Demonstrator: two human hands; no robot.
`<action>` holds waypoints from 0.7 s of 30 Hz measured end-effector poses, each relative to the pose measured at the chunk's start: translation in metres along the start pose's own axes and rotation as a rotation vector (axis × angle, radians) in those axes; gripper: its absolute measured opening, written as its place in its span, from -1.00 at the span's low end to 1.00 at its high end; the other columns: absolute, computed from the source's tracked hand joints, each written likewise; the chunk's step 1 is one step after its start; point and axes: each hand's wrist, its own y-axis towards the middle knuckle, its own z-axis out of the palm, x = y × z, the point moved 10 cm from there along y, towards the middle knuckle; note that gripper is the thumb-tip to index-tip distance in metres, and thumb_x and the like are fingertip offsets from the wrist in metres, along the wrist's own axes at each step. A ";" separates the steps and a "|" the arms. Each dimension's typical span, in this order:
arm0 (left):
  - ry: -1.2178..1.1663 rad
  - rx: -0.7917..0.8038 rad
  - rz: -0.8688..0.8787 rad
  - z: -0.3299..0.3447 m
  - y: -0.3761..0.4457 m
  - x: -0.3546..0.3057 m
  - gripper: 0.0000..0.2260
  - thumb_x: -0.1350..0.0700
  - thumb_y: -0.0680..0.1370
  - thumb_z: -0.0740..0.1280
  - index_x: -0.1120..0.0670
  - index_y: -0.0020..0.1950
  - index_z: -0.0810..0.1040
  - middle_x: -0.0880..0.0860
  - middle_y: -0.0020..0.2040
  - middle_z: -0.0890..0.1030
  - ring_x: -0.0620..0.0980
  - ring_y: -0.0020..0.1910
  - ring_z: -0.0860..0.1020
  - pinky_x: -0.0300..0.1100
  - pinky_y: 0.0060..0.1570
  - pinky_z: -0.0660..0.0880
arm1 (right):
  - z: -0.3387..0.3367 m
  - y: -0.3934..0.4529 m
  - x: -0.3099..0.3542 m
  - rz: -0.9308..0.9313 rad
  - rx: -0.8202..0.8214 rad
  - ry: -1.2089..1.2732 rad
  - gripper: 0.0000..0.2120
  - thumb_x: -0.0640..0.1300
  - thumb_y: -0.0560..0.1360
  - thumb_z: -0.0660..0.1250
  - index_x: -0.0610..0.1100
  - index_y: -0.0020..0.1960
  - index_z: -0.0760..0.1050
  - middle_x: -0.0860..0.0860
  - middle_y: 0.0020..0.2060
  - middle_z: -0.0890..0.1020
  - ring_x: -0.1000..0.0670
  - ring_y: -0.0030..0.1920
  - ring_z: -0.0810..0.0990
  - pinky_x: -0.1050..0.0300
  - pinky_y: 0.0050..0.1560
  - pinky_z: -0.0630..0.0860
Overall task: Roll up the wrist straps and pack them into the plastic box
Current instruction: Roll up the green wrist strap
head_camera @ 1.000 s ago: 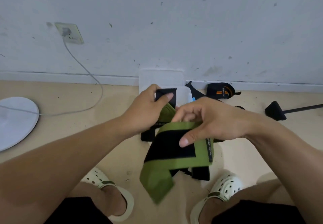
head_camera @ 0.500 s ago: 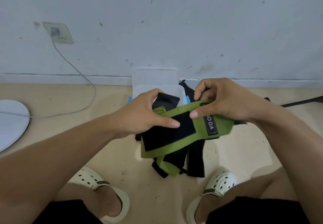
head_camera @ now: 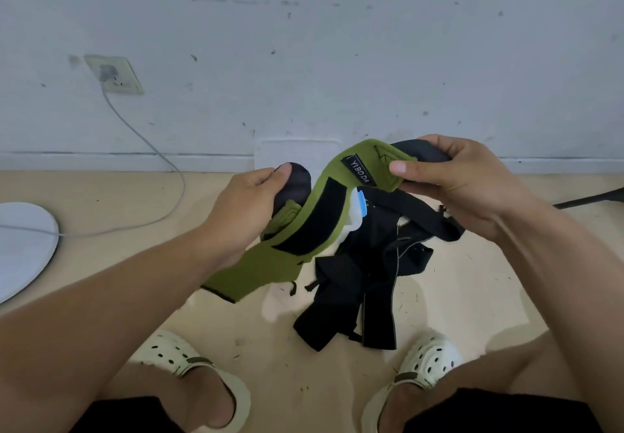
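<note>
matt, seemingly woven cloth wrist strap [head_camera: 366, 165]

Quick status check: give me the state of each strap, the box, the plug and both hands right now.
green wrist strap: unrolled, held up between both hands
black straps: unrolled, heaped on the floor
plastic box: mostly hidden behind the strap; contents cannot be told
left hand: grips the strap's dark end
right hand: pinches the labelled end
plug: in the wall socket

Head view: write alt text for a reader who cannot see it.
Both hands, left hand and right hand, hold a green wrist strap stretched between them above black straps on the floor, with the plastic box against the wall behind.
</note>
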 end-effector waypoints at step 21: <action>-0.392 0.128 -0.207 0.022 -0.013 0.000 -0.76 0.02 0.69 0.29 0.13 0.18 0.67 0.06 -0.04 0.73 0.01 -0.19 0.67 -0.08 -0.13 0.59 | 0.059 -0.021 -0.019 -0.138 0.133 -0.682 -0.74 0.28 0.41 0.48 0.13 -0.06 0.66 0.06 -0.56 0.41 0.06 -0.51 0.35 0.31 -0.41 0.28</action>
